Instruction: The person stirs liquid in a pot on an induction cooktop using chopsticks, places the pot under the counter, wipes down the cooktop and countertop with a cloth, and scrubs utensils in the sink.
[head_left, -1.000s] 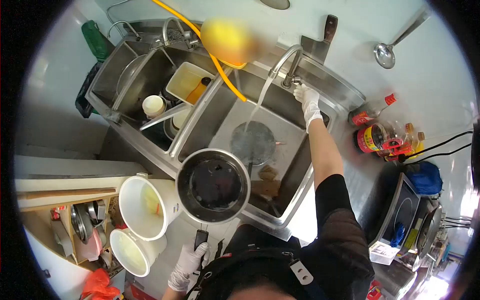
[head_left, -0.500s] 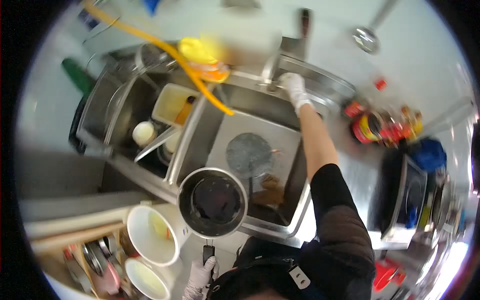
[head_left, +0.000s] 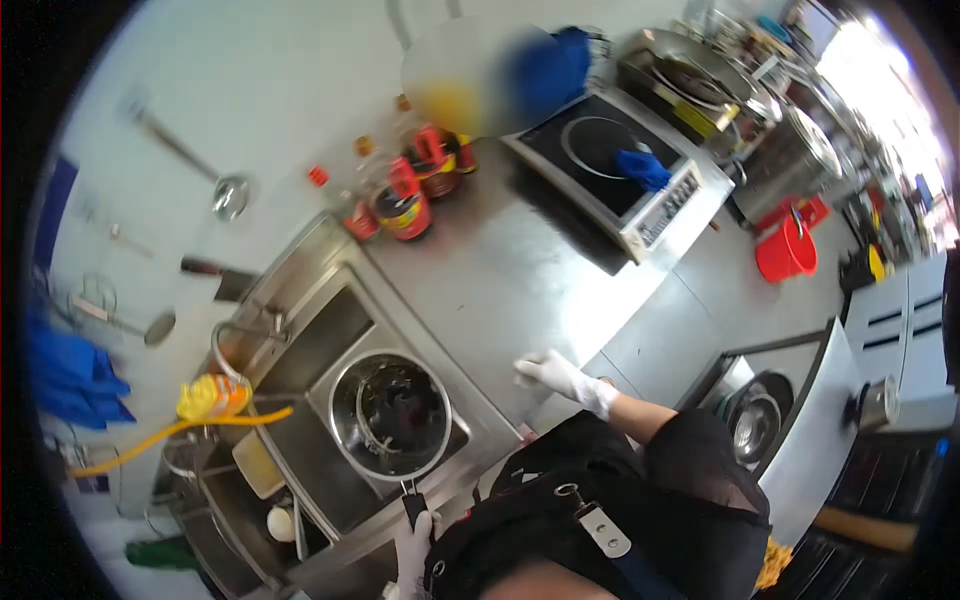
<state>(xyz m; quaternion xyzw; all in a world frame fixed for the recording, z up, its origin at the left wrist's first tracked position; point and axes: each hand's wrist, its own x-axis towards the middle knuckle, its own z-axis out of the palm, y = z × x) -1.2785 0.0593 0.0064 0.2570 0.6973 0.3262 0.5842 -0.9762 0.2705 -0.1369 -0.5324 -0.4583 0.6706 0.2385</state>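
Observation:
My left hand point(head_left: 412, 548), in a white glove, is wrapped round the black handle of a steel pot point(head_left: 391, 415). The pot is over the right basin of the sink point(head_left: 330, 500), with dark contents inside. My right hand point(head_left: 560, 377), also gloved, is over the front edge of the steel counter point(head_left: 470, 290), right of the pot. Its fingers are bent together, and what they hold, if anything, is too small to make out. The curved faucet point(head_left: 228, 345) stands behind the basin; no water stream shows.
Sauce bottles point(head_left: 400, 205) stand against the wall. An induction cooker point(head_left: 610, 160) with a blue cloth sits further along the counter. A red bucket point(head_left: 785, 250) is on the floor at the right. A cleaver point(head_left: 235, 285) hangs behind the sink.
The view has swung right towards the cooker. My right hand has left the faucet and is now by the counter's front edge. The water stream is gone from view. My left hand still holds the pot.

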